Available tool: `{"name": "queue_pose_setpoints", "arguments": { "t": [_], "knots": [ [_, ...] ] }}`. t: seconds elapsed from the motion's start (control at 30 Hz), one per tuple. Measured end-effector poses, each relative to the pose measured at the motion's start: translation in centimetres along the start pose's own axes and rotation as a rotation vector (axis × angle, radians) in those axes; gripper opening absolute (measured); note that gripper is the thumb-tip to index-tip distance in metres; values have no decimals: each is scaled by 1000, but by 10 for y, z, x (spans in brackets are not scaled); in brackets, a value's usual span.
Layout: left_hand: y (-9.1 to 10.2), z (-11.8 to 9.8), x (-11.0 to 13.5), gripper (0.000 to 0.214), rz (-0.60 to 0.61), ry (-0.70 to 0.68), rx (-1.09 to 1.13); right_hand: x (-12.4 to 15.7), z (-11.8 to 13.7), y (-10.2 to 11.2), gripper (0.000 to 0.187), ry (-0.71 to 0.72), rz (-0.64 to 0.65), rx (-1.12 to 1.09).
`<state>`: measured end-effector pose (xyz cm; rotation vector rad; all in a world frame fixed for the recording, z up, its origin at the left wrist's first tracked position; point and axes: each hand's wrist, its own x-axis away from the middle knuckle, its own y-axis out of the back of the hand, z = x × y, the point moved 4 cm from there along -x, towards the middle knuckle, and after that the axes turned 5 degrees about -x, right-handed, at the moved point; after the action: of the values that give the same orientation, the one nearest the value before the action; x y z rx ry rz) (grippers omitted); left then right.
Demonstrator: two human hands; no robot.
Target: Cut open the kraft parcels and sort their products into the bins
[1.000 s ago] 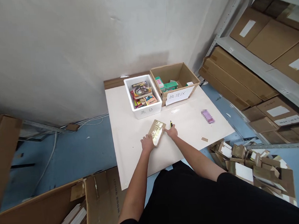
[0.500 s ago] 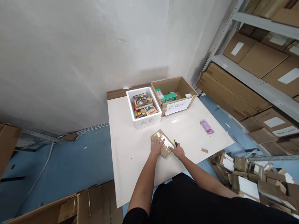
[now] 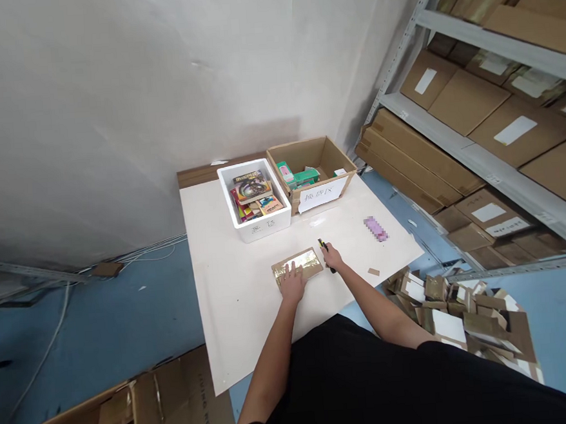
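Observation:
A small flat cardboard box (image 3: 310,260) with shiny clear tape over its top lies on the white-covered table (image 3: 244,344). My left hand (image 3: 292,282) rests flat on its near left part, fingers spread. Just off the box's right end, my right hand (image 3: 333,258) is closed around a black and yellow utility knife (image 3: 322,243); its front end points away from me to the upper left. Whether the blade is out is too small to tell.
Behind the box stand a white foam bin (image 3: 265,227) of books and a labelled carton (image 3: 323,193) with green packages. A pixelated purple item (image 3: 376,229) and a cardboard scrap (image 3: 374,272) lie to the right. Shelves (image 3: 457,138) of boxes and piled opened cartons (image 3: 465,322) are further right.
The box has turned so its long side runs across the table. My right hand has come off it and holds the knife beside its right end. The view has shifted slightly right.

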<state>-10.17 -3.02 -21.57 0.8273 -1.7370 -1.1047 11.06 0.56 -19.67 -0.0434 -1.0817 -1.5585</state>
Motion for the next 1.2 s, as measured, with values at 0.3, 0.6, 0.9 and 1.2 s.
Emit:
{"name": "queue_pose_setpoints", "arguments": {
  "t": [0.3,0.6,0.9,1.2],
  "knots": [
    [-24,8,-5,64,-58,-12,104,21,-15,1,21,41,166,105],
    [-30,8,-8,56,-70,23,121,24,-5,6,27,72,211,345],
    [-28,6,-4,57,-60,40,152,36,-30,5,23,81,215,363],
    [7,24,-19,57,-60,18,109,29,-112,-7,38,-250,-41,-371]
  ]
}}
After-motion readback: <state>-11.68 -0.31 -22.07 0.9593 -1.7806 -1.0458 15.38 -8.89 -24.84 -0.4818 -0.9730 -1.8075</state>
